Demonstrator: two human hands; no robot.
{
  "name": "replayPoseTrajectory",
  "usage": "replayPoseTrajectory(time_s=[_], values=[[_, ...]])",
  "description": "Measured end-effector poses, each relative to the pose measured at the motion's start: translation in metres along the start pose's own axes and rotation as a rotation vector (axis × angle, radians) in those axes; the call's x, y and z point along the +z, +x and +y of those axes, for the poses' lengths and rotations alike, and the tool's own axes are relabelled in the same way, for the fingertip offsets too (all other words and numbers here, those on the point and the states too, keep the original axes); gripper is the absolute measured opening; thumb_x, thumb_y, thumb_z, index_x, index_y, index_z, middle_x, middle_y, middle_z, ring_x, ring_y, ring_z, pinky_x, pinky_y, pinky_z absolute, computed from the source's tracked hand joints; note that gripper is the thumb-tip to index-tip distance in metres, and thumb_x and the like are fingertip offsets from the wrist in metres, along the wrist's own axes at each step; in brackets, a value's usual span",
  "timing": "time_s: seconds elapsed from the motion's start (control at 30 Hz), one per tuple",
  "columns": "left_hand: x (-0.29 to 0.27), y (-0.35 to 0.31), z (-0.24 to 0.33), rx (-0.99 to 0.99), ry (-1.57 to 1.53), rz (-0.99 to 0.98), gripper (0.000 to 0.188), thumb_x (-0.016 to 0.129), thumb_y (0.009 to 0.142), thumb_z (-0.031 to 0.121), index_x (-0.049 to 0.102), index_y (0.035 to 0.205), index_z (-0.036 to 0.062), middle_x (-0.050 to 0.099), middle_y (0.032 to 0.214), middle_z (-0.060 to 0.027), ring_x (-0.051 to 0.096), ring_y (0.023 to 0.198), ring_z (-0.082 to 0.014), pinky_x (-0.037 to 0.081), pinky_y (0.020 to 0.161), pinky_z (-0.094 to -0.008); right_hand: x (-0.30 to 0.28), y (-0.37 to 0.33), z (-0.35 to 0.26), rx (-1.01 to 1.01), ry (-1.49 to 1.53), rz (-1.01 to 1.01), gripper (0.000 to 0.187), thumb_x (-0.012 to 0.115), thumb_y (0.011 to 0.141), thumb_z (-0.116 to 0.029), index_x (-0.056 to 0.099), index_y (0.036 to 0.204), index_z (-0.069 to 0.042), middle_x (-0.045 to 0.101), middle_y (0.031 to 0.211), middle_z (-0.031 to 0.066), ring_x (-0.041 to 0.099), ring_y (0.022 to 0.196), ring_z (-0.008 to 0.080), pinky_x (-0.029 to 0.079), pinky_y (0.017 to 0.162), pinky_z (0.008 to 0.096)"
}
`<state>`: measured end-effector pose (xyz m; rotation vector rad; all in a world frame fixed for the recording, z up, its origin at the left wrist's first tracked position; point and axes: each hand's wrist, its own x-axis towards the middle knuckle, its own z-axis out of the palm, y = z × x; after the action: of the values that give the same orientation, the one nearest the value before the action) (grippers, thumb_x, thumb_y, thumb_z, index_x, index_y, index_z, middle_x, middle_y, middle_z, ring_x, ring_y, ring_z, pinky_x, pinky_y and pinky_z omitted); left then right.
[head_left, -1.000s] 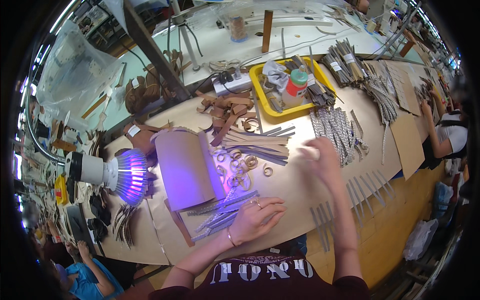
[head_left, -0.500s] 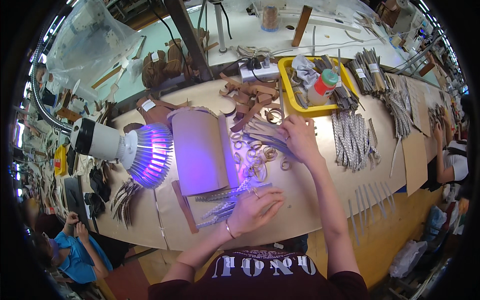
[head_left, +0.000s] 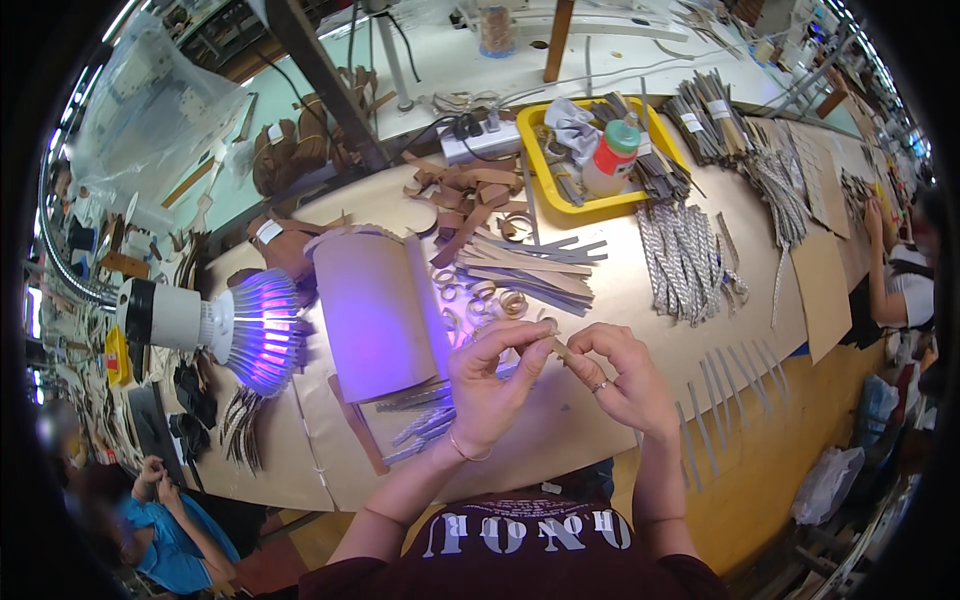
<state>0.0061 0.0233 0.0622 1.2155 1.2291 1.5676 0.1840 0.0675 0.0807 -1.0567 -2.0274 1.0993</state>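
My left hand [head_left: 488,388] and my right hand [head_left: 632,385] meet above the front of the table, both pinching a narrow tan strip [head_left: 561,349] between thumbs and fingertips. Most of the strip is hidden by the fingers. Just beyond my hands lie curled strip rings [head_left: 487,302] and a fanned pile of flat tan and grey strips [head_left: 525,268]. Braided grey strips [head_left: 418,422] lie beside my left wrist, partly covered by it. Right of my right hand, separate grey strips [head_left: 716,388] stick out in a row along the table's front edge.
A lit violet lamp [head_left: 258,330] shines on a curved tan block [head_left: 372,310] at the left. Farther back are brown strips [head_left: 470,200], a power strip [head_left: 484,143], a yellow tray [head_left: 580,207] with a green-capped bottle [head_left: 610,162], and braided bundles [head_left: 682,262]. Other people sit at both sides.
My right hand has come back from the flat strip pile toward me, and a strip is now between both hands. My left hand has lifted and closed on it. The view has shifted slightly.
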Motion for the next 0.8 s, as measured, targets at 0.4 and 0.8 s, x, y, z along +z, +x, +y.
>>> replayPoseTrajectory(time_s=[0.4,0.8], values=[[0.019,0.006,0.007,0.687,0.464,-0.129,0.033,0.081,0.066,-0.003,0.074,0.098,0.0044,0.071,0.097,-0.0076,0.067,0.077,-0.0204,0.050,0.064,-0.0298,-0.002,-0.037,-0.051,0.209,0.373,0.386,0.006,0.066,0.088,0.001,0.067,0.093,0.002,0.061,0.089,0.0061,0.053,0.080,0.0112,0.043,0.076,0.0248],[0.024,0.005,0.010,0.706,0.515,-0.183,0.032,0.077,0.069,-0.006,0.072,0.100,-0.0010,0.070,0.100,-0.0114,0.069,0.076,-0.0231,0.054,0.062,-0.0318,-0.001,-0.034,-0.042,0.104,0.250,0.419,0.006,0.064,0.090,-0.001,0.064,0.094,0.003,0.062,0.092,0.0093,0.057,0.075,0.0149,0.047,0.069,0.0273]])
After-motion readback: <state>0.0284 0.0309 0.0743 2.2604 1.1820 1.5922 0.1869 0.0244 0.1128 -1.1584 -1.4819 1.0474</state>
